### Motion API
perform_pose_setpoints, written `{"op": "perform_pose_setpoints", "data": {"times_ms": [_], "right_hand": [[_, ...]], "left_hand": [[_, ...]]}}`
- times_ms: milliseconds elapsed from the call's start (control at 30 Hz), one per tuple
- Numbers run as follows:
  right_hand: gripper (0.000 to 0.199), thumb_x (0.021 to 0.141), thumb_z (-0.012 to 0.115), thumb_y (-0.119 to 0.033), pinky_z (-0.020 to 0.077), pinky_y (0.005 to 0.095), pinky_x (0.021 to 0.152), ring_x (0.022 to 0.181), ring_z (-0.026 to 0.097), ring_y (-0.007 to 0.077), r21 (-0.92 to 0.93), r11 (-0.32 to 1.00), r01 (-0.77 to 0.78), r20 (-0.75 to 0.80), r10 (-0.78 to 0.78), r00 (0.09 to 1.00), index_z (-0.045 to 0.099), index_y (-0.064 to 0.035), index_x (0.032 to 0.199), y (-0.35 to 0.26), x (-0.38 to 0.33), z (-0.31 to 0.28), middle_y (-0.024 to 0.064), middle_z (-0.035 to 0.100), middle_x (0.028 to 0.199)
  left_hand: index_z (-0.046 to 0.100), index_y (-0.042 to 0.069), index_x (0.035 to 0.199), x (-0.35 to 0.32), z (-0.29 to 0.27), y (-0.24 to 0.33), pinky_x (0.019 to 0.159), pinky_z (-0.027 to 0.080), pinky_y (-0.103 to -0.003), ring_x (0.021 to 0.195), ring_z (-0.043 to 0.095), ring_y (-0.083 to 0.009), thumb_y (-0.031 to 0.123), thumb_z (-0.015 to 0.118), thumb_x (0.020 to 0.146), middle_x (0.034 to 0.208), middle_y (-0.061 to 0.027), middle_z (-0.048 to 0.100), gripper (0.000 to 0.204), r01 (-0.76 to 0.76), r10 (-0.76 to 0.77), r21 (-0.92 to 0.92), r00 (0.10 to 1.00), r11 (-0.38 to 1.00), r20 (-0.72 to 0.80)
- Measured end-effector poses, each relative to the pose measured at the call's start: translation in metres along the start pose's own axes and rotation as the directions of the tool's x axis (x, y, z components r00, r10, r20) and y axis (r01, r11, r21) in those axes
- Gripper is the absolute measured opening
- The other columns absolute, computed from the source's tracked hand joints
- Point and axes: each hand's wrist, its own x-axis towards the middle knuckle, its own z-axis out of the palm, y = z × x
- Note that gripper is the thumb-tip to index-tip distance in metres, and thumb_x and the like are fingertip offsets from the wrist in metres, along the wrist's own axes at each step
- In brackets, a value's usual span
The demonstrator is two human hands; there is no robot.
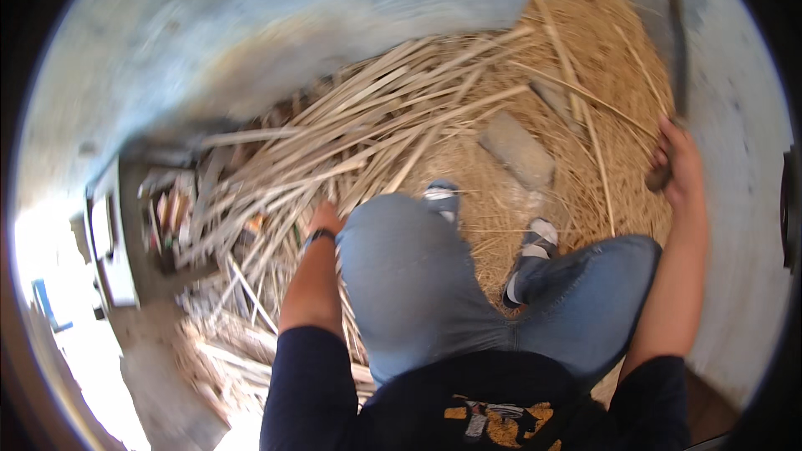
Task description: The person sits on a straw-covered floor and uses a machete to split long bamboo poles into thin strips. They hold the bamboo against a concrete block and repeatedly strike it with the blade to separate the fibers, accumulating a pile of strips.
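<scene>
At the right, my right hand (683, 163) is closed round the wooden handle of a long curved knife (678, 50). Its dark, narrow blade points up and away from me along the wall. My left hand (326, 219), with a dark band at the wrist, reaches down beside my left knee at the pile of split wooden strips (401, 92). Its fingers are blurred and partly hidden, so whether they grip a strip is unclear. Between my spread legs and the pile lies a rough block (520, 150) on the fibre-covered ground.
Loose straw-like fibre (601, 17) covers the far right ground, with a few long strips across it. A pale wall (292, 0) runs along the back, and another wall (739, 200) stands close on my right. A grey frame (117, 238) stands at the left beside a bright opening.
</scene>
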Motion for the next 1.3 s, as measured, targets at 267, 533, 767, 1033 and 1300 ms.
{"op": "perform_pose_setpoints", "data": {"times_ms": [267, 533, 767, 1033, 1300], "right_hand": [[0.032, 0.085, 0.081, -0.031, 0.0425, 0.0257, 0.054, 0.059, 0.051, 0.0090, -0.039, 0.989, 0.142, -0.167, -0.147, 0.975, 0.059, -0.0105, 0.096, -0.021, -0.018, -0.032, -0.0018, 0.054, 0.073], [0.037, 0.085, 0.081, -0.035, 0.0424, 0.0247, 0.055, 0.060, 0.052, 0.0086, -0.075, 0.988, 0.134, -0.286, -0.150, 0.946, 0.062, -0.0083, 0.102, 0.009, -0.021, -0.126, -0.0015, 0.057, 0.074], [0.035, 0.085, 0.079, -0.035, 0.0495, 0.0340, 0.065, 0.071, 0.062, 0.0171, -0.461, 0.864, -0.204, -0.292, 0.070, 0.954, 0.068, -0.0052, 0.099, 0.130, -0.011, -0.176, 0.0062, 0.066, 0.081], [0.037, 0.084, 0.077, -0.039, 0.0548, 0.0454, 0.086, 0.095, 0.069, 0.0327, -0.883, 0.468, -0.028, 0.000, 0.060, 0.998, 0.071, -0.0090, 0.105, 0.160, 0.065, -0.164, 0.0149, 0.072, 0.100], [0.038, 0.089, 0.071, -0.030, 0.0562, 0.0447, 0.091, 0.110, 0.069, 0.0313, -0.943, 0.255, 0.215, 0.241, 0.073, 0.968, 0.070, -0.0090, 0.121, 0.128, 0.181, -0.099, 0.0130, 0.072, 0.116]], "left_hand": [[0.053, 0.013, 0.136, -0.040, -0.001, -0.042, 0.099, 0.049, -0.052, 0.122, 0.059, -0.0351, 0.038, 0.066, 0.092, 0.132, -0.0177, 0.061, 0.052, 0.040, -0.038, -0.073, 0.999, 0.997, 0.028], [0.050, 0.010, 0.137, -0.128, 0.022, -0.109, 0.092, 0.052, -0.047, 0.114, 0.063, -0.0325, 0.032, 0.067, 0.093, 0.127, -0.0171, 0.063, 0.052, -0.057, 0.075, -0.140, 0.989, 0.989, 0.129], [0.047, 0.008, 0.137, -0.200, 0.017, -0.130, 0.085, 0.054, -0.043, 0.106, 0.066, -0.0302, 0.026, 0.068, 0.093, 0.122, -0.0167, 0.065, 0.052, -0.340, 0.372, -0.206, 0.916, 0.918, 0.149], [0.033, 0.008, 0.145, -0.227, -0.024, -0.148, 0.063, 0.054, -0.033, 0.085, 0.068, -0.0221, 0.022, 0.067, 0.096, 0.109, -0.0146, 0.064, 0.061, -0.019, -0.038, -0.539, 0.995, 0.842, -0.095], [0.030, 0.018, 0.145, -0.326, -0.041, -0.183, 0.050, 0.053, -0.039, 0.081, 0.071, -0.0266, 0.025, 0.061, 0.100, 0.112, -0.0161, 0.064, 0.056, 0.358, -0.410, -0.513, 0.912, 0.780, 0.012]]}}
